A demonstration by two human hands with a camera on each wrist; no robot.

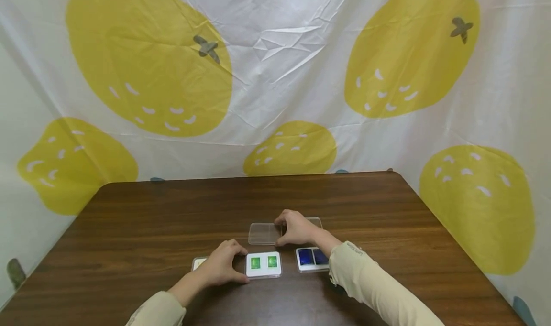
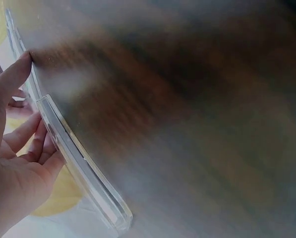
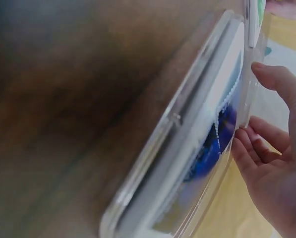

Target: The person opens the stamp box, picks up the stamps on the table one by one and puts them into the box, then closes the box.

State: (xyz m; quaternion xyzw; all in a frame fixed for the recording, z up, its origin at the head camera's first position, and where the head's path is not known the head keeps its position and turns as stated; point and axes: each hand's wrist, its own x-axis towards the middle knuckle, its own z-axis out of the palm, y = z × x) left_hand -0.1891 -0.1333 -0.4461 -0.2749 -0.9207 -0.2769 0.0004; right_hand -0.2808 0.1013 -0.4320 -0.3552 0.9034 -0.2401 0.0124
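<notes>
A clear plastic case (image 1: 263, 274) holding a white card with two green pictures lies on the table. My left hand (image 1: 221, 265) grips its left end, thumb at the front corner and fingers at the back; the left wrist view shows the thumb (image 2: 16, 74) on its edge. Behind it lies a clear lid (image 1: 260, 233). My right hand (image 1: 298, 228) spans the lid's right end, thumb at the front edge and fingers at the back. A case with dark blue pictures (image 1: 306, 257) sits below my right wrist, partly covered by the sleeve.
Another clear lid (image 1: 316, 222) lies behind my right hand, mostly hidden. Left of my left hand, a case with a yellowish picture (image 1: 198, 263) is partly covered. The brown wooden table (image 1: 172, 206) meets a white curtain with yellow lemons (image 1: 275, 77) at the back.
</notes>
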